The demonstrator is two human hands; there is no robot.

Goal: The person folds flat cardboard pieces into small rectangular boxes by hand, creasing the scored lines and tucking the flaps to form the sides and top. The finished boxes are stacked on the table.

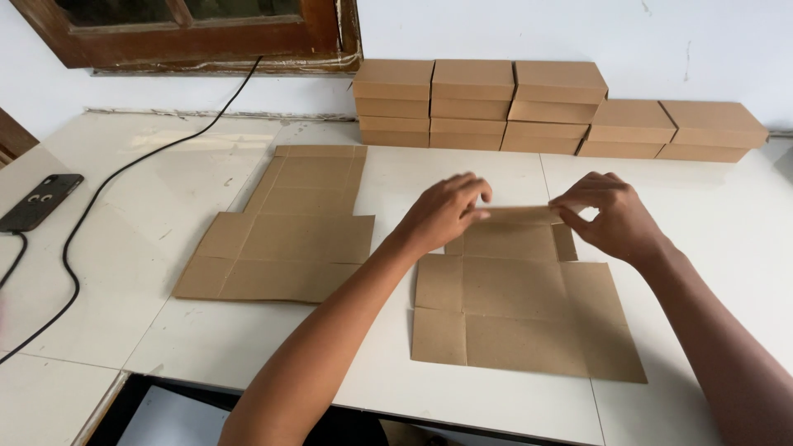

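From the head camera, a flat brown cardboard box blank [524, 310] lies on the white desk [462, 388] in front of the person. The left hand [446, 213] pinches the left end of its far flap [519, 215], fingers curled shut on the edge; the right hand [607, 216] pinches the right end the same way, lifting the flap slightly. A stack of unfolded blanks [285, 231] lies to the left, finished boxes [545, 107] line the wall, and a phone [37, 201] with its cable [107, 186] rests at the far left.
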